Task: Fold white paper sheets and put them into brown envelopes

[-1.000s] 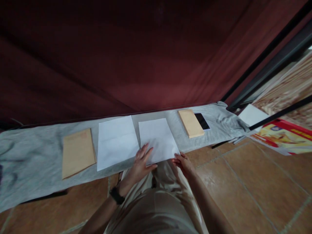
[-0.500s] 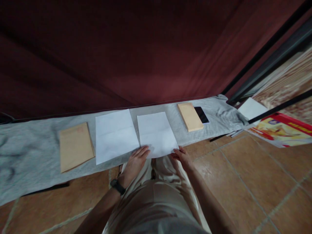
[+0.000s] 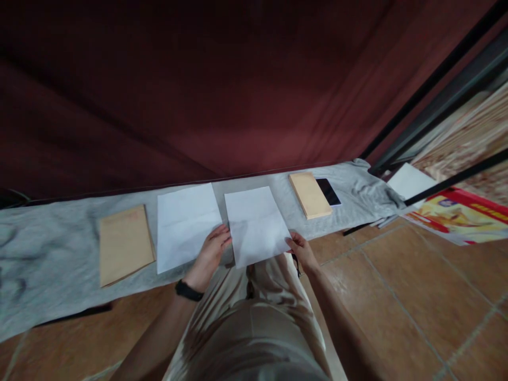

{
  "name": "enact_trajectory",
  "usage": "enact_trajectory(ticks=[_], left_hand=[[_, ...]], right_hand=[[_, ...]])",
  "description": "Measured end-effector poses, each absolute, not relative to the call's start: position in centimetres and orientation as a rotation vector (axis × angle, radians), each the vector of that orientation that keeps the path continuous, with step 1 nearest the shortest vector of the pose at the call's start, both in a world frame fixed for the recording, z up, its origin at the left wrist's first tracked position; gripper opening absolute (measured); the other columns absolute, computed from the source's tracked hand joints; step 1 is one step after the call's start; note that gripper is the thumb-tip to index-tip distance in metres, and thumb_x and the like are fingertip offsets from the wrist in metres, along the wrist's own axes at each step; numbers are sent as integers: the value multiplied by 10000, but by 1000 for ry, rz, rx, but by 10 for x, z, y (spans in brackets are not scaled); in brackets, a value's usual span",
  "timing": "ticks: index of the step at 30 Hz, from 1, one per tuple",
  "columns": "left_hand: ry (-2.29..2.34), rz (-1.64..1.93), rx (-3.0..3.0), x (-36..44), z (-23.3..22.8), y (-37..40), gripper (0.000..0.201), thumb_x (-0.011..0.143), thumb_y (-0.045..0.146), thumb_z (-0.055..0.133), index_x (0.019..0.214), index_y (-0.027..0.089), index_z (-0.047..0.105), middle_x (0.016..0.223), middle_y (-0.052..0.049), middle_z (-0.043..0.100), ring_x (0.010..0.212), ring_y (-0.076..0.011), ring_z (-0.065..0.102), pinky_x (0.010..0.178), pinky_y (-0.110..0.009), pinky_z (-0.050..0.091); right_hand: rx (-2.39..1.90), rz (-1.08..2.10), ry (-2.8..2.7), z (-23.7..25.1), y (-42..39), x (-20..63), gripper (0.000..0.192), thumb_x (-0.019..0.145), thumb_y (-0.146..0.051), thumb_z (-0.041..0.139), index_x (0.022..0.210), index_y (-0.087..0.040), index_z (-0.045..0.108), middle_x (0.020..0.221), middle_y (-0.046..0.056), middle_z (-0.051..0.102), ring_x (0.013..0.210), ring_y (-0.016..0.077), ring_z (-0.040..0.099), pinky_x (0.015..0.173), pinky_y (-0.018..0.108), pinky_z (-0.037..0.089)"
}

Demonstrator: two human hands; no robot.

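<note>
Both hands grip the plain white paper sheet [image 3: 256, 225] at its near corners — left hand [image 3: 212, 248] on one side, right hand [image 3: 300, 248] on the other. Its long axis runs away from the person, across the grey-clothed bench [image 3: 51, 248], near edge overhanging. Just beside it lies a second white creased sheet [image 3: 186, 225]; further left a tan envelope [image 3: 125, 243] — bare cloth beyond.
</note>
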State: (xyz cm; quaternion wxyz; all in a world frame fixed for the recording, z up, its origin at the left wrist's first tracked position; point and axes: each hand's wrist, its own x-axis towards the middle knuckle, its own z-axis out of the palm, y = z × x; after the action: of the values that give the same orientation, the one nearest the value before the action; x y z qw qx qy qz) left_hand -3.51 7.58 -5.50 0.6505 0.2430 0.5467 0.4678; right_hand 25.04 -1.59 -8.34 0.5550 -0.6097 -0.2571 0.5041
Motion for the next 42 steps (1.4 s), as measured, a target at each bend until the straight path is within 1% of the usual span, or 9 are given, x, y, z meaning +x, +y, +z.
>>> enact_trajectory(ticks=[5,11,17,21,26,28,33,39,42], left_hand=[[1308,1001,553,-23,-53,96,407,631,190,842,1006,169,686,830,-41,746,734,-163,700,684,-276,551],[1323,869,660,-12,-51,113,420,540,313,899,878,154,706,696,-13,708,563,-122,611,515,-228,398],[1290,852,755,3,-42,104,446,463,360,916,814,163,722,741,-35,736,626,-157,628,559,-252,414],[1215,904,811,0,-28,95,458,484,418,913,808,166,708,770,-26,736,662,-158,631,620,-262,445],[1134,930,890,-12,-11,88,453,536,436,899,858,167,729,817,-29,744,707,-159,637,658,-257,455],[1140,929,889,-16,-9,87,445,534,437,897,844,170,724,806,-27,741,697,-158,633,645,-252,449],[1188,961,875,-22,-17,91,437,506,431,885,809,179,696,766,-20,725,667,-160,629,611,-253,450],[1395,1022,894,-17,-43,102,446,517,357,808,913,192,689,681,29,658,600,-144,578,566,-246,417],[1456,1048,916,-17,-54,105,465,544,312,792,984,199,689,668,39,634,621,-152,574,585,-250,404]], right_hand=[[-1349,1230,-696,-85,-19,247,260,644,-400,797,813,-224,706,697,-32,658,647,145,555,625,274,484],[-1247,1404,-757,-77,-36,249,219,698,-380,794,845,-224,752,742,-20,709,675,157,600,705,295,495],[-1229,1457,-911,-61,-42,253,208,724,-386,782,862,-230,772,825,0,736,798,208,638,824,346,498],[-1276,1429,-852,-59,-41,257,266,725,-408,769,931,-240,777,871,3,746,818,218,640,811,347,502],[-1310,1380,-743,-55,-31,254,389,759,-484,786,1061,-239,764,1022,25,768,920,231,666,839,341,509],[-1271,1405,-761,-54,-27,248,414,751,-492,806,1070,-231,762,999,23,770,875,221,668,800,328,512],[-1264,1345,-704,-61,-20,238,470,691,-469,839,1083,-227,743,918,3,770,752,195,651,696,307,511],[-1337,1231,-610,-67,-14,237,680,714,-435,783,1352,-268,621,981,-14,766,784,189,666,723,305,526],[-1354,1247,-673,-68,-16,241,553,781,-433,705,1306,-264,657,1016,-6,764,828,186,671,747,301,529]])
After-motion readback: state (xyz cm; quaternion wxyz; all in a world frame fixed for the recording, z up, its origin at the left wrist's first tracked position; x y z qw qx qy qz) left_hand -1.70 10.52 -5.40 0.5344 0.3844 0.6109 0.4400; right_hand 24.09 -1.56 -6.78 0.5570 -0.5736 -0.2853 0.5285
